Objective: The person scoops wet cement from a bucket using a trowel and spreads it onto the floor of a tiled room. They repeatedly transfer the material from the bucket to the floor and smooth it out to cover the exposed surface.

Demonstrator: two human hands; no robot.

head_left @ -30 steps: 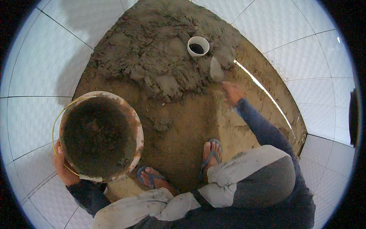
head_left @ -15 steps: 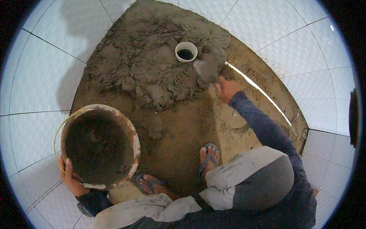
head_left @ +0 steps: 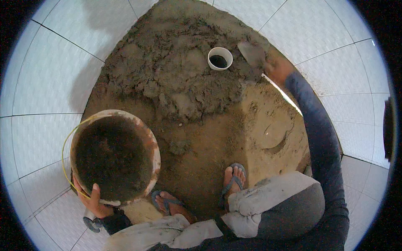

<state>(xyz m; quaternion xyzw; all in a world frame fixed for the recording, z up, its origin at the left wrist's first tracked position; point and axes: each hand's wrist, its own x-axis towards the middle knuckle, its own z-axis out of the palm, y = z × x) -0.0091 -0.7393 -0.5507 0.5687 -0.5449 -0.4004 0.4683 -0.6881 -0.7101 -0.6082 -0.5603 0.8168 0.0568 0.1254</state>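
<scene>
Clamping bucket [head_left: 155, 165] w/ L hand [head_left: 94, 203] at far L: thumb over near rim, fingers outside, by yellow wire [head_left: 63, 152]. Dark inside, fill level can't tell. Mid: rough mortar [head_left: 176, 75] on floor [head_left: 197, 167], w/ white pipe [head_left: 220, 50] set in it, open end up. Just R of pipe: holding trowel [head_left: 252, 53], grip closed on handle, w/ R hand [head_left: 279, 69] (blurred); blade contact unclear. Step prob. = working mortar btwn pipe & R wall [head_left: 310, 33]. Next move prob. calls for flat blade, keeping pipe mouth clean.
</scene>
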